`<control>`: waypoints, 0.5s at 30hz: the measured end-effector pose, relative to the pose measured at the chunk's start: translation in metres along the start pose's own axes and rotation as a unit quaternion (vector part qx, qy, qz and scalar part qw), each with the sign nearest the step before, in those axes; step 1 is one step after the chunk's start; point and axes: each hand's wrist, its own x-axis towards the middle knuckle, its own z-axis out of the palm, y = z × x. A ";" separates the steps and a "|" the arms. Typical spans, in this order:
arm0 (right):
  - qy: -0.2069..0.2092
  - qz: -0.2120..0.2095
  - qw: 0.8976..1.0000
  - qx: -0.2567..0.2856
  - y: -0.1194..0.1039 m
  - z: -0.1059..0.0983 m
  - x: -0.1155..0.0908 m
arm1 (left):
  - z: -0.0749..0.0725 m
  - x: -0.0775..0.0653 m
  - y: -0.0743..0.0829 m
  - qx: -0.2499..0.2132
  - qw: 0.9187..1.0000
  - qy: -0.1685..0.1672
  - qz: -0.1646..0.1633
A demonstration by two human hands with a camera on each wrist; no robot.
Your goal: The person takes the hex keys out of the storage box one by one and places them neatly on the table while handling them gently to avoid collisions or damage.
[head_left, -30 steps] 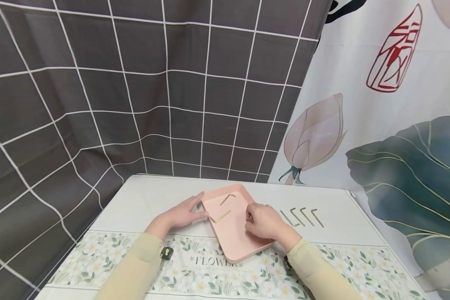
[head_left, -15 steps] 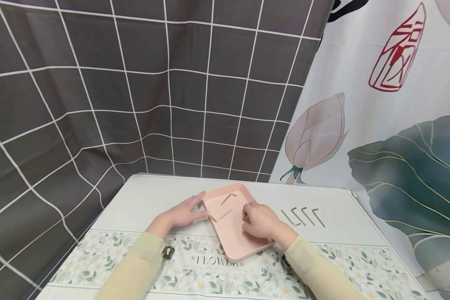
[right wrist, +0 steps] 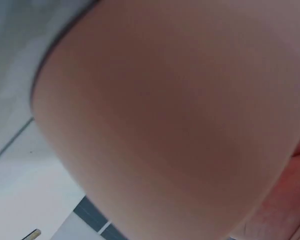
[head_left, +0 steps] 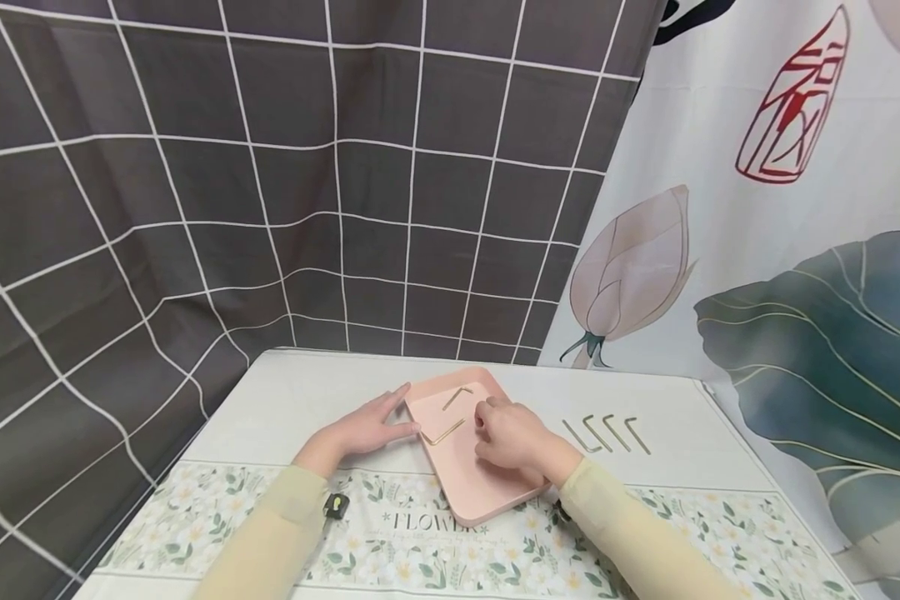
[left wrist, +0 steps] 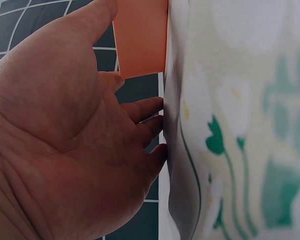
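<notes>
A pink tray (head_left: pixel 468 483) lies at an angle on the table. My left hand (head_left: pixel 365 427) touches its left rim with thumb and forefinger, the other fingers extended, as the left wrist view shows beside the tray wall (left wrist: pixel 141 37). Inside lie two brass-coloured Allen keys, a larger one (head_left: pixel 449 432) and a smaller one (head_left: pixel 453 398). My right hand (head_left: pixel 515 435) is over the tray's right half with curled fingers; I cannot tell whether they hold anything. In the right wrist view the tray wall (right wrist: pixel 155 115) hides most of that hand (right wrist: pixel 285 205).
Several more Allen keys (head_left: pixel 638 438) lie in a row right of the tray. A floral band (head_left: pixel 390 550) runs across the white tablecloth (head_left: pixel 307 379). Behind the table hang a dark grid curtain (head_left: pixel 375 192) and a printed white curtain (head_left: pixel 645 333).
My right hand has moved a little left across the tray, its fingers still curled. The left hand, tray and visible Allen keys stay put.
</notes>
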 end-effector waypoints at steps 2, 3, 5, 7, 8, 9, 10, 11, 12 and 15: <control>0.005 -0.009 1.000 0.001 0.000 -0.001 0.003 | 0.000 -0.001 0.000 0.000 1.000 0.002 0.001; 0.009 -0.014 1.000 0.001 0.000 -0.001 0.004 | -0.001 -0.001 0.000 0.001 1.000 0.003 0.001; 0.012 -0.021 1.000 0.000 0.000 -0.002 0.007 | -0.001 -0.001 0.000 0.002 1.000 0.005 0.003; 0.011 -0.027 1.000 0.003 0.000 -0.003 0.011 | -0.002 -0.001 -0.001 0.001 1.000 0.005 0.003; 0.008 -0.030 1.000 0.005 -0.001 -0.003 0.012 | -0.002 -0.001 -0.001 0.000 1.000 0.004 0.002; 0.005 -0.032 0.999 0.006 -0.001 -0.003 0.014 | -0.001 -0.001 -0.002 -0.001 1.000 0.003 0.004; 0.001 -0.034 0.999 0.008 -0.001 -0.003 0.015 | -0.001 -0.001 -0.002 -0.002 1.000 0.002 0.005; -0.002 -0.036 0.999 0.010 -0.002 -0.003 0.017 | -0.001 -0.001 -0.001 -0.002 1.000 0.000 0.005; -0.005 -0.038 0.999 0.013 -0.002 -0.003 0.019 | -0.001 -0.001 -0.001 -0.001 1.000 -0.001 0.004; -0.011 -0.041 0.999 0.011 -0.003 -0.004 0.025 | 0.000 -0.001 0.000 0.001 1.000 0.000 0.008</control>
